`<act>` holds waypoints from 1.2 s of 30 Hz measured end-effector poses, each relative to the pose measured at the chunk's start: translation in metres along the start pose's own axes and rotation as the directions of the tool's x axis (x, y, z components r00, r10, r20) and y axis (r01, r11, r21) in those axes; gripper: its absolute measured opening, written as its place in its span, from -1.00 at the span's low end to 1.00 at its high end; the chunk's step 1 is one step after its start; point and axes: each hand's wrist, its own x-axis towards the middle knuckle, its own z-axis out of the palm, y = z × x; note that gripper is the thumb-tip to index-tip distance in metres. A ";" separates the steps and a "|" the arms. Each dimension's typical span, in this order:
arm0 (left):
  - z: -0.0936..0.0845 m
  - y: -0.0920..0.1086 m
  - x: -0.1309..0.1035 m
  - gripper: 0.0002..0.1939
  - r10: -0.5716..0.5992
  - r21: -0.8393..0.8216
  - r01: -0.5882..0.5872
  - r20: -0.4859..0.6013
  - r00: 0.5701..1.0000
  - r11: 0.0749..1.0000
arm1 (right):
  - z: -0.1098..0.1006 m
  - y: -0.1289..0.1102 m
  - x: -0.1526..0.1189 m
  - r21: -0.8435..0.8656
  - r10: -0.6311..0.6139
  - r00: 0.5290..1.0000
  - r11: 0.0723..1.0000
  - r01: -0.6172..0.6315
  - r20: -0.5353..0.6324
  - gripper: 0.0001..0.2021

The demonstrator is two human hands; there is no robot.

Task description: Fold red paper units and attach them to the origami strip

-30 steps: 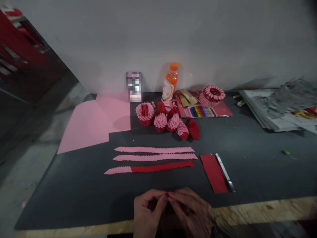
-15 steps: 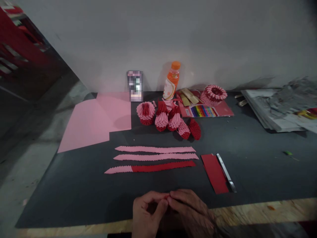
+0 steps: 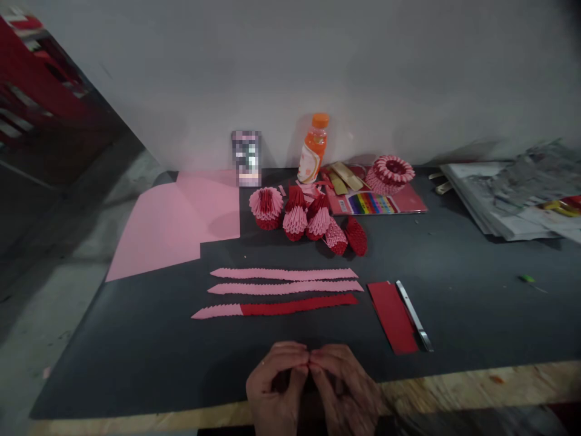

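Note:
My left hand [image 3: 278, 378] and my right hand [image 3: 342, 381] meet at the table's front edge, fingertips pinched together. Only a trace of red shows between them, a small piece of red paper mostly hidden by my fingers. In front of my hands lies a chain of folded paper pieces [image 3: 290, 307], pink at its left end and red along the rest. Two all-pink chains, a nearer one [image 3: 281, 288] and a farther one [image 3: 281, 274], lie beyond it. To the right of my hands is a stack of red paper strips [image 3: 393, 318] with a silver craft knife [image 3: 414, 315] alongside.
Folded-paper pieces in pink and red [image 3: 296, 218] cluster at the back, near an orange drink bottle [image 3: 312, 151] and a phone [image 3: 247, 158] leaning on the wall. Pink sheets [image 3: 181, 224] lie left. A round paper piece [image 3: 389, 175] rests on a colour-paper pack [image 3: 408, 203]. Papers [image 3: 481, 200] are piled right.
My right hand has turned so its thumb and fingers now pinch upright against my left fingertips. The red bit between them shows less. Things on the table have stayed in place.

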 end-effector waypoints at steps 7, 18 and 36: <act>-0.002 0.006 -0.001 -0.79 -0.121 0.033 0.121 0.010 0.993 0.992 | 0.008 -0.006 0.013 -0.002 0.061 0.996 0.998 -0.061 -0.072 -0.90; -0.008 -0.007 -0.014 -0.61 -0.347 0.056 0.346 0.008 0.938 0.937 | 0.004 -0.003 0.018 0.029 -0.026 0.998 0.999 0.028 -0.061 -0.85; -0.021 -0.008 -0.008 -0.60 -0.461 -0.037 0.474 0.183 0.868 0.880 | -0.033 0.039 -0.027 0.098 0.090 0.978 0.989 -0.109 0.187 -0.82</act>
